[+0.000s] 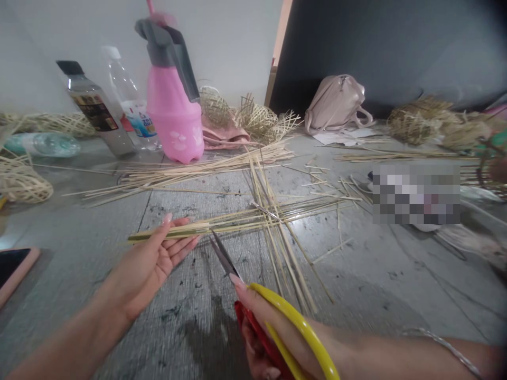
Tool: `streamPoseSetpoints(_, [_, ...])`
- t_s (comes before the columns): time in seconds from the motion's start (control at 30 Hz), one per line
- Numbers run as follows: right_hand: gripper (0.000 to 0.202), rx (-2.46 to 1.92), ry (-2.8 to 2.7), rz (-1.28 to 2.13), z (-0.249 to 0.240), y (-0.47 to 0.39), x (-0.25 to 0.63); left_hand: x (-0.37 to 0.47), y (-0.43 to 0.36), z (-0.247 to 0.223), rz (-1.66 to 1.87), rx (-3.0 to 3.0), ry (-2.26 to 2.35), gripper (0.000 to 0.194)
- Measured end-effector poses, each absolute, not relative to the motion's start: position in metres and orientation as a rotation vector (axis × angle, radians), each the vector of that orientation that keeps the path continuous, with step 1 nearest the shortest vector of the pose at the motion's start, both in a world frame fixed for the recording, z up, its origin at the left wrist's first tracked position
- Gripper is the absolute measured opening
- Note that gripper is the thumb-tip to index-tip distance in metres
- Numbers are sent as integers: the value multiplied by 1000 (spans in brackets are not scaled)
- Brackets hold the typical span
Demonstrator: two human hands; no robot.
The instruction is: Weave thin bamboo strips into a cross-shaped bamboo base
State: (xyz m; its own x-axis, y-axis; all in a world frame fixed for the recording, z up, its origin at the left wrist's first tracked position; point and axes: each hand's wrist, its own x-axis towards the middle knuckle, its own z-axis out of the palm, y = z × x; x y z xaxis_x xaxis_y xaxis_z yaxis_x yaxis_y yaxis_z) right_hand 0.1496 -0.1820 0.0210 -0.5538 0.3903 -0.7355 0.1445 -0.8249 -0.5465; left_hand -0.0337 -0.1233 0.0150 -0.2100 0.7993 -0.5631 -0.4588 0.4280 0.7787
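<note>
My left hand (160, 250) holds a bundle of thin bamboo strips (188, 229) between the thumb and fingers, left of the middle. The strips run rightward and cross another set of strips (283, 248) lying on the grey surface. My right hand (263, 322) grips scissors (301, 322) with one yellow and one red handle. The scissor blades point up and left, parted a little, with their tips just beside the held strips. A thin metal tool (265, 211) rests on the crossing strips.
Behind stand a pink spray bottle (174, 116), a dark-capped bottle (95, 111) and a clear bottle (137, 116). A strip pile (206, 166) lies in front. A pink bag (336, 105) and woven pieces (423, 121) sit back right; a phone (16, 272) lies left.
</note>
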Motion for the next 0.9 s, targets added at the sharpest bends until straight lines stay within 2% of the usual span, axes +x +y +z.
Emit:
streamPoseSetpoints(0.1, [66, -1580, -436, 2601, 27, -176, 144, -32, -124, 16, 1198, 310, 1363, 30])
streamPoseSetpoints(0.2, [64, -1614, -288, 2556, 26, -170, 140, -31, -125, 17, 1200, 300, 1364, 30])
streamPoseSetpoints(0.4, [66, -1470, -378, 2529, 11, -170, 133, -31, -128, 18, 1159, 280, 1374, 32])
streamPoseSetpoints(0.77, [69, -1549, -518, 2585, 24, -179, 141, -31, -125, 11, 1223, 302, 1365, 32])
streamPoseSetpoints(0.9, [69, -1543, -417, 2585, 22, -176, 137, -31, -129, 14, 1207, 291, 1355, 30])
